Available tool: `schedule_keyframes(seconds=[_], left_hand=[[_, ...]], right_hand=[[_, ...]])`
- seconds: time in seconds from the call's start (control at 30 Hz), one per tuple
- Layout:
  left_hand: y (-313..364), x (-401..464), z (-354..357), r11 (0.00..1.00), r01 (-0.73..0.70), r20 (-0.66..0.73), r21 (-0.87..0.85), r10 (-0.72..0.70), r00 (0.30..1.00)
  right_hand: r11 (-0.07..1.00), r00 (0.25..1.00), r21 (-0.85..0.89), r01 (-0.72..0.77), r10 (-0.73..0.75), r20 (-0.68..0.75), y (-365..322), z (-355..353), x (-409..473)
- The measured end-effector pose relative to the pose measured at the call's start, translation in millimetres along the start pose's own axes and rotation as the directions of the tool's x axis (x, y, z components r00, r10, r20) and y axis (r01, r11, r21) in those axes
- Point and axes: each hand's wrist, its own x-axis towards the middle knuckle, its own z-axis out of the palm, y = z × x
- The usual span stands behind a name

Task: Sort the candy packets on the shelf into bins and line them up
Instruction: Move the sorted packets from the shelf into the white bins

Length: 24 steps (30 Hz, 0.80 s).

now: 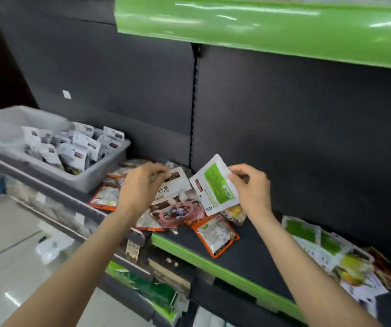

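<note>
We see the right hand at about three o'clock of the pile, its grip pinching the edge of a white packet with a green panel, held tilted above the shelf. The left hand, at nine o'clock of that packet, has its grip curled round the top of a white-and-brown packet. Below both lie loose orange-edged packets. At ten o'clock stands a grey bin full of white packets. More packets lie at four o'clock.

Overhead glare, soft blur, perhaps edge distortion.
</note>
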Motion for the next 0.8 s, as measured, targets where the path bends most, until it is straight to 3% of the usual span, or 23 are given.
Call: schedule_keyframes(seconds=[0.2,0.4,0.6,0.8], left_hand=[[-89,34,-101,0.999,-0.004,0.070,0.032,0.002,0.998],[-175,72,-170,0.995,0.032,0.017,0.100,-0.034,0.999],[-239,130,-202,0.992,0.028,-0.006,0.124,-0.027,1.000],[-276,190,-207,0.989,-0.067,0.091,0.132,0.056,0.994]], right_hand=[[0.999,1.000,0.053,0.010,-0.010,-0.006,-69,133,-2],[0.999,1.000,0.043,0.024,-0.024,-0.005,-123,225,12],[0.998,0.998,0.038,0.058,-0.058,-0.006,-153,292,53],[0.998,0.999,0.038,0.041,-0.041,0.010,-158,340,92]])
